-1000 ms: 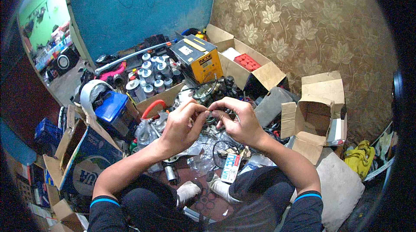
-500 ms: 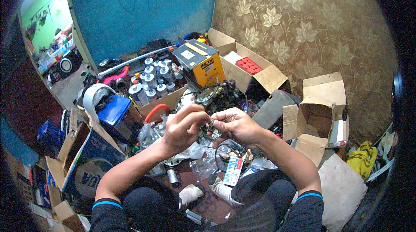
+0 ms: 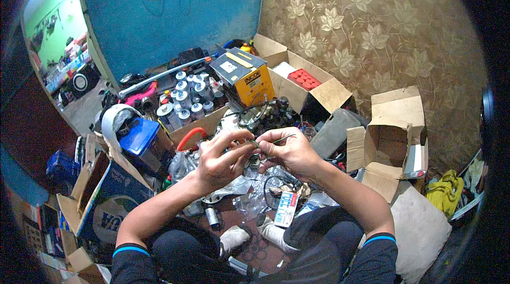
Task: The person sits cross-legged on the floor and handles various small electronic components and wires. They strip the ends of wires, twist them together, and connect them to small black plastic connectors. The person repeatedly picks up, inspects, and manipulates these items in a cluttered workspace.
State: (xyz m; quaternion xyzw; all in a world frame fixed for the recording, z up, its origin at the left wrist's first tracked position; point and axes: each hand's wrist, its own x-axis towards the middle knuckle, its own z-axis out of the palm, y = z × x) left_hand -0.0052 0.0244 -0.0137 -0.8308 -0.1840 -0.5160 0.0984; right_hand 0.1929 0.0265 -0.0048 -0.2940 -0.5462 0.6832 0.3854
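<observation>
My left hand (image 3: 222,159) is closed, its fingertips pinching a thin dark-green wire (image 3: 288,136) at about the middle of the view. My right hand (image 3: 287,155) pinches the same wire just beside the left fingertips, and the wire's end sticks out up and to the right. Below my hands lie clear plastic bags (image 3: 244,199), a black cable loop, a small white and blue printed box (image 3: 285,209) and a silver cylinder (image 3: 212,219). Metal parts and hoses are piled just behind my hands.
An orange and grey box (image 3: 249,85) stands by many lidded canisters (image 3: 183,93) and an open carton with red items (image 3: 304,78). An open cardboard box (image 3: 385,140) and grey cushion (image 3: 417,236) are at right, a blue bin (image 3: 137,135) and cartons at left.
My hands have lowered slightly and the fingers have shifted along the wire; more of its end now shows above my right hand. The view has tilted slightly.
</observation>
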